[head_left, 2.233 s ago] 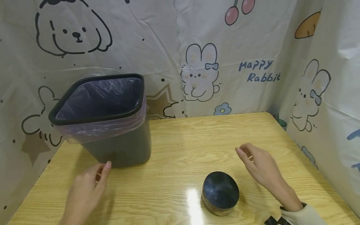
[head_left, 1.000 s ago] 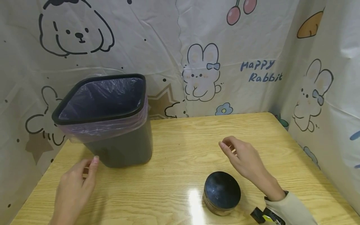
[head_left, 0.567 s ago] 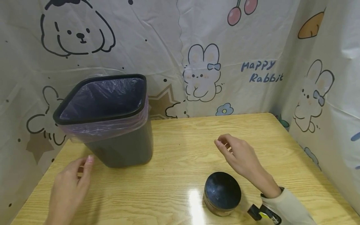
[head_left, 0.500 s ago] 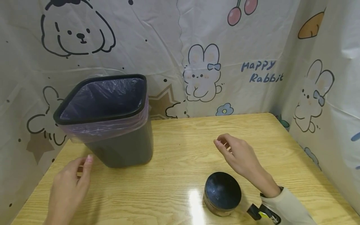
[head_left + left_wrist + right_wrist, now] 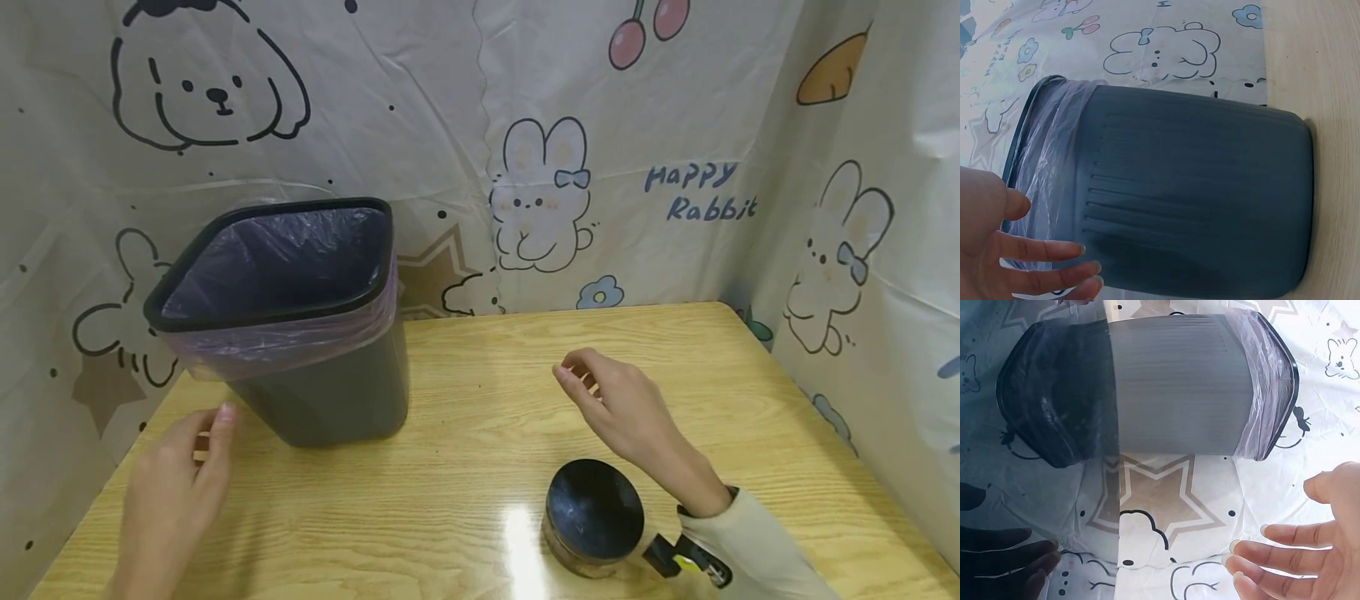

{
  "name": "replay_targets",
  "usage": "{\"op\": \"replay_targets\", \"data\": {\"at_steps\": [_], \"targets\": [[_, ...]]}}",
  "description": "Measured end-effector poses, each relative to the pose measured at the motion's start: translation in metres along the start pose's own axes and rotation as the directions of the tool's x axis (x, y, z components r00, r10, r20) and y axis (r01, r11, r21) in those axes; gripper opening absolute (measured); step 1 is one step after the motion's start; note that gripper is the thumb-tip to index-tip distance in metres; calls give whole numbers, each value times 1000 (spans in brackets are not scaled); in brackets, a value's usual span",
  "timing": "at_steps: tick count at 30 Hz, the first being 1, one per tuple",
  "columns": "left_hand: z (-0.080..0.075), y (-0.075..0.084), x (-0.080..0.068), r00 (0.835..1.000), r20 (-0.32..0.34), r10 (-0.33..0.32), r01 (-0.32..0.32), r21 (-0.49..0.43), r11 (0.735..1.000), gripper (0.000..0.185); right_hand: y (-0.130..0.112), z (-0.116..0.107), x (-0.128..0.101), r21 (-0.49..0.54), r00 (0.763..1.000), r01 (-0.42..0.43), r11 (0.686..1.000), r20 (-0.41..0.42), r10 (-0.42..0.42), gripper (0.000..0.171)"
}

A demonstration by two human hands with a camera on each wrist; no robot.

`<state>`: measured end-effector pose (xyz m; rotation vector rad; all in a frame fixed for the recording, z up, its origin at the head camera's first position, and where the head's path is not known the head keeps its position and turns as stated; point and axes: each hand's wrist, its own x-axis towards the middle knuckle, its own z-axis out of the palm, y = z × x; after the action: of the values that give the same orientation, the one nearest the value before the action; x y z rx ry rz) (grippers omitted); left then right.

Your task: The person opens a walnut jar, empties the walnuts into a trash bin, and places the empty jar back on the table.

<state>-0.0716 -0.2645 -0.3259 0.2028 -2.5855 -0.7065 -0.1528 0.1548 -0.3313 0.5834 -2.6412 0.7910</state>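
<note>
A dark grey trash bin [image 5: 333, 396] stands at the left of the table, lined with a translucent purplish bag [image 5: 292, 346] folded over its black rim. My left hand [image 5: 167, 492] hovers by the bin's near left side, fingers loosely bent, holding nothing. In the left wrist view, its fingers [image 5: 1041, 251] overlap the bin's side and bag edge. My right hand [image 5: 626, 408] is over the middle right of the table, beyond a round jar with a black lid [image 5: 594, 510]. Relaxed fingers [image 5: 1291, 556] with nothing between them show in the right wrist view.
The wood-grain table [image 5: 480, 450] meets a cartoon-printed cloth [image 5: 442, 108] at the back and sides. A black device [image 5: 686, 560] is strapped at the right sleeve, close to the jar. The glossy tabletop mirrors the bin and hand in the right wrist view.
My right hand has moved left and slightly farther from me, passing beyond the jar. My left hand has drifted left, away from the bin's front. Bin and jar stay put.
</note>
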Motion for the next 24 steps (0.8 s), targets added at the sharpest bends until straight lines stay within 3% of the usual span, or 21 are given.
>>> {"op": "replay_targets", "data": {"at_steps": [6,12,15,24], "targets": [[-6,0,4,999,-41,-1,2,12,1000,46,-7,2,7,5,1000,19,1000,16,-19,33],[-13,0,13,987,-154,54,-55,-7,998,39,-15,1,16,5,999,30,1000,22,-30,35],[-18,0,20,980,-193,46,-49,-14,999,40,-19,1,23,-3,999,30,1000,30,-30,37],[-34,3,35,986,-165,-36,47,59,997,51,-37,0,39,-15,997,65,998,48,-64,43]]}}
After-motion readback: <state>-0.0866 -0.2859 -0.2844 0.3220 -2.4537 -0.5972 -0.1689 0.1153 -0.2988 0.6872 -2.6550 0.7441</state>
